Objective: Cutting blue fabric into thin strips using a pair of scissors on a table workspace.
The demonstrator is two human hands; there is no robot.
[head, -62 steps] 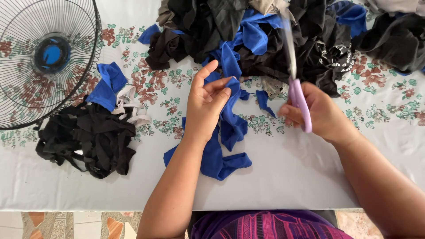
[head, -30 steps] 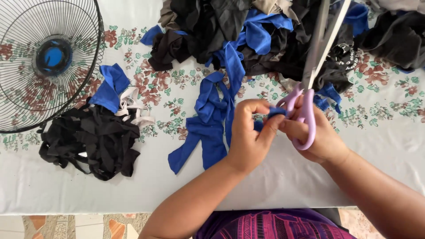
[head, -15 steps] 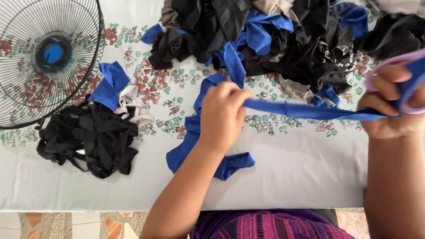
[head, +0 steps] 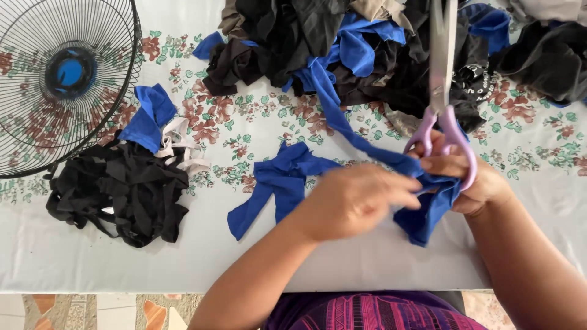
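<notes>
— So, where are your fingers just now?

— My left hand is closed on a blue fabric strip, fingers pinched together on the bunched end of it, though the hand is blurred and I cannot tell exactly how they lie. My right hand sits just beside it, fingers curled through the lilac handles of the scissors and pressing the same blue bunch under them

— And the blades?

— They point straight away from me, up over the cloth; they look nearly together, but I cannot tell for sure

— Which way does the strip run from your fingers?

— Its long axis goes up and to my left, from the bunch between my hands to the pile of black and blue cloth at the far edge of the table. So it lies slantwise to the blades, not along them. My left hand is the nearer one to the free length

— What else lies about?

— Just left of my left hand a loose blue piece lies flat on the flowered tablecloth. Farther left is a heap of black strips, and beyond it a fan grille
</notes>
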